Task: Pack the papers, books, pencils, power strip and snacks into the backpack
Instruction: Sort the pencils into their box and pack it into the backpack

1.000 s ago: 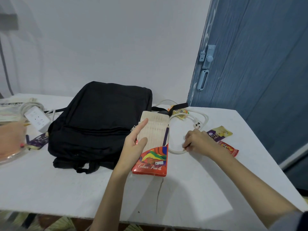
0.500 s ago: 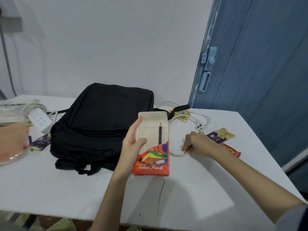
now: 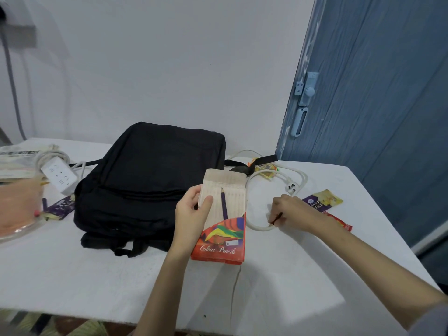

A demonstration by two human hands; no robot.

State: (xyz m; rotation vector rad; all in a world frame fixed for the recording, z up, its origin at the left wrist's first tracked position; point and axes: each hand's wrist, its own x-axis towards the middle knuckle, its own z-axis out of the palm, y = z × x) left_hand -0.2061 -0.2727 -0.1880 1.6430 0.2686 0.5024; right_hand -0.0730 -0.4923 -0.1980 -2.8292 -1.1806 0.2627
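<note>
The left hand [image 3: 192, 212] grips the colour pencil box [image 3: 221, 221] by its left edge, thumb curled over the pale inner tray, where one purple pencil [image 3: 223, 202] lies slotted in. The right hand [image 3: 292, 213] pinches a dark pencil [image 3: 276, 218] between curled fingers, its tip down on the table [image 3: 72, 275]. Against half a second ago the box is held in much the same place and the right hand has barely shifted — only the pinched pencil shows more plainly.

The black backpack [image 3: 148, 180] lies flat just left of the box, zipped shut. A white cable [image 3: 271, 175] loops around the right hand's spot, its plug beyond the knuckles. Snack packets [image 3: 322, 201] lie just past the right wrist, another by the backpack strap. At far left sit the white power strip [image 3: 59, 174], papers [image 3: 17, 157] and one more purple packet — well apart from both hands.
</note>
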